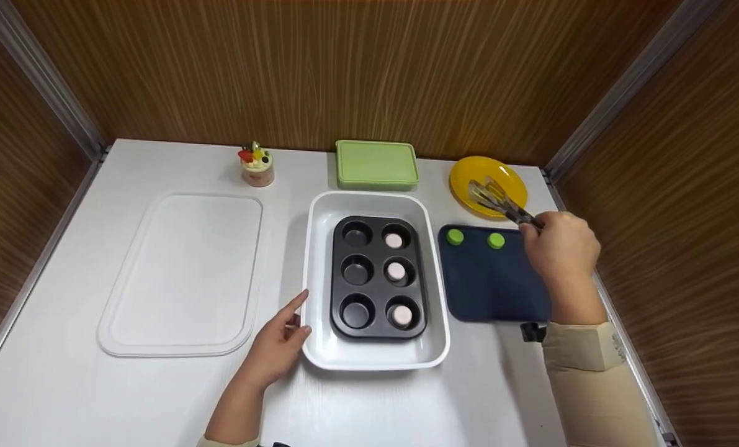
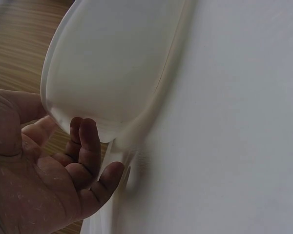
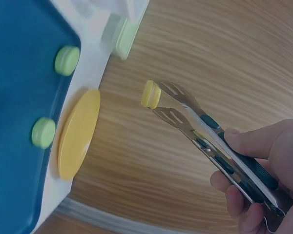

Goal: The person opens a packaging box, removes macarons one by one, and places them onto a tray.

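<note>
My right hand (image 1: 564, 245) grips metal tongs (image 3: 205, 131) with dark handle inserts. Their slotted tips pinch a yellow macaron (image 3: 151, 94), and in the head view they overlap the yellow plate (image 1: 459, 186). Thumb and index finger of my left hand (image 1: 277, 347) touch the left rim of a deep white basin (image 1: 375, 357); the other fingers bend loosely by its outer wall. Inside the basin lies a black muffin tin (image 1: 376, 298). Pink macarons (image 1: 396, 271) sit in its three right cups, and the three left cups hold nothing.
Right of the basin, a dark blue tray (image 1: 496, 285) carries two green macarons (image 1: 496, 241) near its far edge. Behind stand a light green lidded box (image 1: 376, 164) and a dessert cup (image 1: 257, 171) with fruit topping. A translucent lid (image 1: 186, 273) lies left. Wooden panels (image 1: 282, 68) enclose the table.
</note>
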